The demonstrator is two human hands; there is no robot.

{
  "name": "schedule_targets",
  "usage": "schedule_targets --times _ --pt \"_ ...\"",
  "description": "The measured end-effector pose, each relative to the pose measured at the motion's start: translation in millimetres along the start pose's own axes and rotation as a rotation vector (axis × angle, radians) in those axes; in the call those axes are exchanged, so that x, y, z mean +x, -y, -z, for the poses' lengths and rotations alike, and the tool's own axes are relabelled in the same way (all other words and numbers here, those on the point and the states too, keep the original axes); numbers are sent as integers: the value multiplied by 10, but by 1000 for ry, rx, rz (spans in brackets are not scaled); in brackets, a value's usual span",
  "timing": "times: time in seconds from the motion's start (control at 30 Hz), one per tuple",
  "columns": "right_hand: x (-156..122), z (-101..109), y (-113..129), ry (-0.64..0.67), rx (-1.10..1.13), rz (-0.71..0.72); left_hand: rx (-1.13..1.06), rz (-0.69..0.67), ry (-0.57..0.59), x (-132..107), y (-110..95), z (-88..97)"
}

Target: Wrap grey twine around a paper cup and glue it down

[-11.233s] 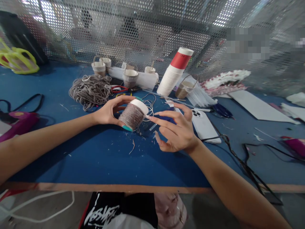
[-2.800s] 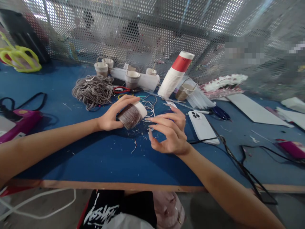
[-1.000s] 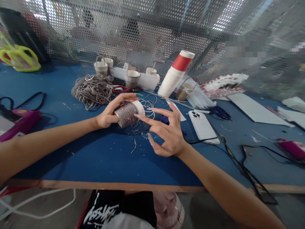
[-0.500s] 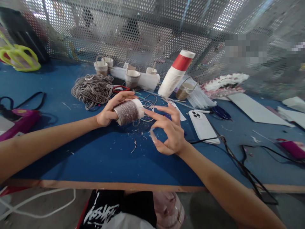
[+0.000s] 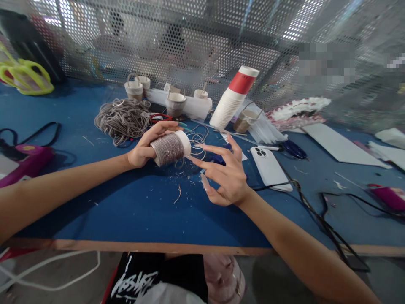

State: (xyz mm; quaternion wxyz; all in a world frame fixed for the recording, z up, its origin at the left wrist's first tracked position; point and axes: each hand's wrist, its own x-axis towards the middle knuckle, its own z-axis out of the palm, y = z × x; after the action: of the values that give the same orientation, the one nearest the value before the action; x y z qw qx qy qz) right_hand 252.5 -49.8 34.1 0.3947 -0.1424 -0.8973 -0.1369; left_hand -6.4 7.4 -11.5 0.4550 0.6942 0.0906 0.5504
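Gripping left hand (image 5: 142,147): curled around the cord-wound cup (image 5: 168,149), left of center.
Cord-wound cup: tipped sideways above the table (image 5: 126,215); winding looks mostly done, its white right end left bare, no handle showing.
Right hand (image 5: 226,173): spread, contact with the cup's white end unclear.
Handled cup (image 5: 242,123): farther back, to the right, apparently further along.

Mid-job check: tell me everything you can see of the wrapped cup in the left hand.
The wrapped cup is tapered, with grayish-brown, cord-like strands wound closely around most of its side. A smooth white band, paper-like in look, is bare at its right end. It is tipped on its side, the white end pointing right. The left hand grips it from the left; the right hand has a fingertip at or near the white end, contact unclear. Its inside is hidden.
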Motion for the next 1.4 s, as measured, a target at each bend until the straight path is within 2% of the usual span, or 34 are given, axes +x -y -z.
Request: schedule_targets --times 0.2,0.4,0.47,0.63,0.77,0.87,0.93,1.07,1.13,1.4 --pt "-2 -4 20 -39 10 -78 -41 23 -10 0 2 -2" --pt "29 -31 32 211 60 -177 -36 49 -31 -2 -8 -4" --pt "29 -36 30 240 117 -184 -38 50 -48 -5 -9 -12" --pt "23 -13 20 130 187 -178 -102 63 -70 -3 -3 -29" --pt "7 10 8 8 151 -135 -165 61 -69 6 4 -35" --pt "2 2 15 -50 112 -161 -163 68 -75 8 -3 -47" --pt "12 -14 31 -2 92 -205 -137 66 -71 7 -17 -58" --pt "41 -43 58 226 92 -274 -85 120 -36 8 -56 -69" --pt "48 -44 56 286 104 -277 -67 130 -38 12 -69 -67" --pt "25 -22 36 184 52 -183 -54 73 -23 11 -70 -62"
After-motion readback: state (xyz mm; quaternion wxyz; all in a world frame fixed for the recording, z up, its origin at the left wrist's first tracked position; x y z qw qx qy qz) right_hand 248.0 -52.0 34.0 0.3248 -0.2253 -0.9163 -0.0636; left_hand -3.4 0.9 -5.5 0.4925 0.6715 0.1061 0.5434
